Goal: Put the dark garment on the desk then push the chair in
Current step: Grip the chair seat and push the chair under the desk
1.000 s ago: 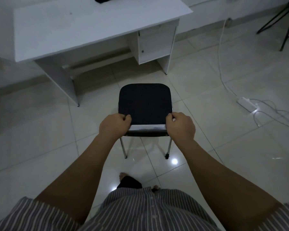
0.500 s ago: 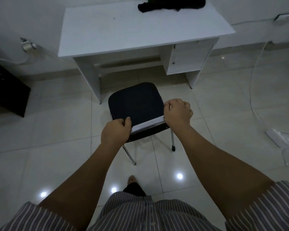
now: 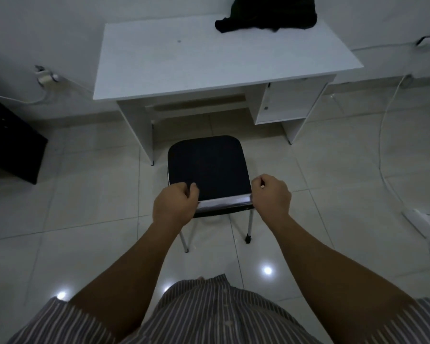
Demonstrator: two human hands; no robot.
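- So, both hands are on the chair right now, one at each end of the shiny top rail of its backrest.
- Left hand is curled tight around the left end of that rail, thumb tucked over the front edge by the seat.
- Right hand is clenched on the right end of the rail, knuckles up.
- The chair has a dark seat and thin metal legs, and sits on the pale tiled floor in front of the desk's knee gap. Its front edge is close to the desk's front edge, but the seat isn't tucked under.
- The dark garment is bunched up on the far right part of the white desk, near the wall. Part of it runs off the top of the frame.
- The desk has a small cupboard under its right side.
- Off to the right there's a white cable trailing over the tiles to a power strip.
- A dark cabinet sits at the left edge.
- The person's striped shirt fills the bottom.
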